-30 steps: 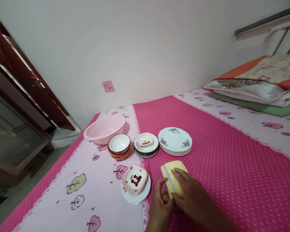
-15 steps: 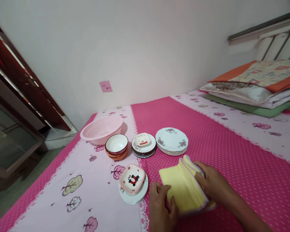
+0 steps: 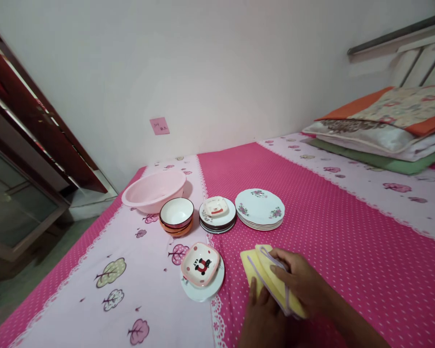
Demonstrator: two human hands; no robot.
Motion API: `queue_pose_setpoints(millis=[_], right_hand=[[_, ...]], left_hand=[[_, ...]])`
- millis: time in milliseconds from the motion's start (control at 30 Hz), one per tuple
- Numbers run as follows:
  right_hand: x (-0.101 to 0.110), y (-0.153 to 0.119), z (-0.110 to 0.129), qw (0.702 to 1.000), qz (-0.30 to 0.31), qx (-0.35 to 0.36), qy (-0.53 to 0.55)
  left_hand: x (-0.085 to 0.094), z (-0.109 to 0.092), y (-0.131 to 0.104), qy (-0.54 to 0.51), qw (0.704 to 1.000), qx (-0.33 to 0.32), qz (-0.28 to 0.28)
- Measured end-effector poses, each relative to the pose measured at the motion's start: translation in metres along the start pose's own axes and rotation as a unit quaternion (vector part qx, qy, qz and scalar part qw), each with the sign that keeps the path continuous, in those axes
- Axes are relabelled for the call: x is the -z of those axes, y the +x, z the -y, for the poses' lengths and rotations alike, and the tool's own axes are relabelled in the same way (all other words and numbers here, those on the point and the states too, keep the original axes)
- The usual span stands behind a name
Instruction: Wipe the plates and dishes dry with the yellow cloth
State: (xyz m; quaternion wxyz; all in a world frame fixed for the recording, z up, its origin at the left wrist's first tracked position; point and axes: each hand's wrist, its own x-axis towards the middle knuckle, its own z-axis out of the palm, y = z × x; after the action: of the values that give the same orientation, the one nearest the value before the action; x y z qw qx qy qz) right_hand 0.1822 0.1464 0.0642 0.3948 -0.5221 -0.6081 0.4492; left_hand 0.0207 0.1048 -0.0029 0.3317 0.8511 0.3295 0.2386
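Observation:
A yellow cloth (image 3: 259, 270) with a purple edge lies folded on the pink bedspread, at the lower right. My right hand (image 3: 293, 275) pinches its folded right part between thumb and fingers. On the cloth's near left side my left hand (image 3: 264, 314) rests with its fingers spread, pressing the fabric. Left of the hands, a square cat bowl (image 3: 200, 264) sits on a white plate (image 3: 203, 294). Beyond the cloth stands a stack of flowered plates (image 3: 260, 208).
Stacked bowls (image 3: 177, 212), a plate pile (image 3: 224, 220) topped by a small square dish (image 3: 215, 206), and a pink basin (image 3: 154, 190) stand farther back. Folded bedding and pillows (image 3: 377, 130) lie at the right. A pink note (image 3: 160, 126) is on the wall.
The cloth's right part has been folded over to the left, making it narrower. My left hand has moved right and onto the cloth; my right hand has shifted slightly left.

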Motion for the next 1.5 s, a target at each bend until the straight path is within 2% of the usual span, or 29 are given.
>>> queue_pose_setpoints(millis=[67,133,233,333,433,533,633,800,867,967,1067,1167,1267,1300,1367,1500], right_hand=[[-0.011,0.003,-0.003,0.999,-0.016,-0.008,0.029],[-0.017,0.006,-0.006,0.998,-0.027,-0.012,0.048],[-0.018,0.007,-0.010,0.998,-0.014,-0.018,0.050],[-0.017,0.006,-0.015,1.000,-0.024,-0.001,0.016],[-0.020,0.008,-0.025,0.989,-0.027,0.116,-0.092],[-0.029,0.014,-0.041,0.959,0.020,0.199,-0.203],[-0.037,0.018,-0.054,0.924,0.042,0.215,-0.312],[-0.048,0.021,-0.065,0.884,0.042,0.229,-0.406],[-0.054,0.025,-0.072,0.872,0.020,0.240,-0.427],[-0.063,0.030,-0.081,0.862,-0.013,0.253,-0.440],[-0.065,0.031,-0.084,0.862,-0.021,0.258,-0.436],[-0.062,0.031,-0.080,0.868,-0.010,0.256,-0.425],[-0.059,0.030,-0.074,0.877,0.005,0.243,-0.415],[-0.058,0.029,-0.072,0.879,0.008,0.238,-0.414],[-0.058,0.029,-0.068,0.881,0.012,0.233,-0.411],[-0.056,0.027,-0.062,0.883,0.022,0.235,-0.406]], left_hand=[[0.002,-0.003,-0.005,-0.016,0.999,-0.002,-0.038],[0.005,-0.005,-0.011,-0.056,0.990,0.033,-0.124],[0.008,-0.007,-0.017,-0.127,0.947,0.141,-0.260],[0.007,-0.011,-0.016,-0.174,0.911,0.194,-0.320],[0.004,-0.012,-0.010,-0.203,0.904,0.199,-0.319],[0.003,-0.010,-0.006,-0.151,0.925,0.186,-0.296],[0.006,-0.007,-0.006,-0.109,0.938,0.200,-0.262],[0.011,-0.011,-0.009,-0.132,0.931,0.268,-0.210],[0.011,-0.013,-0.010,-0.138,0.929,0.265,-0.218],[0.016,-0.014,-0.014,-0.123,0.932,0.221,-0.259],[0.039,-0.011,-0.023,-0.056,0.929,0.163,-0.326],[0.080,-0.003,-0.037,0.008,0.882,0.148,-0.446],[0.115,0.009,-0.050,0.059,0.829,0.160,-0.532],[0.122,0.014,-0.053,0.078,0.818,0.168,-0.544],[0.128,0.025,-0.057,0.110,0.821,0.179,-0.531],[0.119,0.043,-0.058,0.161,0.860,0.200,-0.442]])
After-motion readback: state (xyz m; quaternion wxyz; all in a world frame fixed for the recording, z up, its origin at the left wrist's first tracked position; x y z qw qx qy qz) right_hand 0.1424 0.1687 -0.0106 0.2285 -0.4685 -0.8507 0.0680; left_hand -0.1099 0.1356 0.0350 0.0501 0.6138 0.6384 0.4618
